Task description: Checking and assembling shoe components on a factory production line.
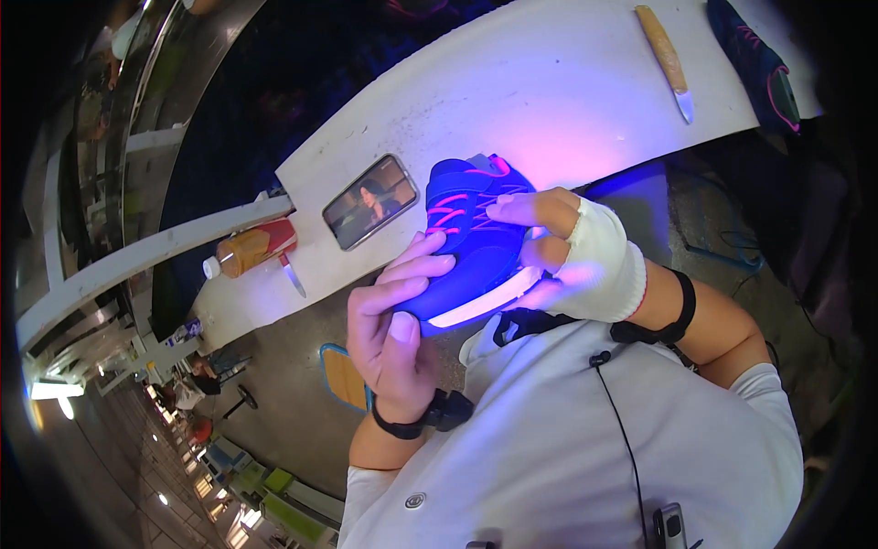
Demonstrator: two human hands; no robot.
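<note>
Between my two hands is a dark blue sneaker [471,252] with pink laces and a pale sole edge that glows under violet light. My bare left hand [393,316] grips the toe end, fingers over the upper and thumb near the sole. On the other side, my right hand [576,252], in a white fingerless glove, holds the shoe by its side, with one finger lying near the laces. The underside of the sole is hidden from view. Both hands hold the shoe near my chest, by the table's near edge.
A phone [371,201] lies on the white table [512,101] beyond the sneaker. To its left are an amber bottle [251,249] and a small blade [292,276]. At the far right lie a wooden-handled knife [666,59] and another dark shoe [754,64]. A stool [346,377] stands below the table.
</note>
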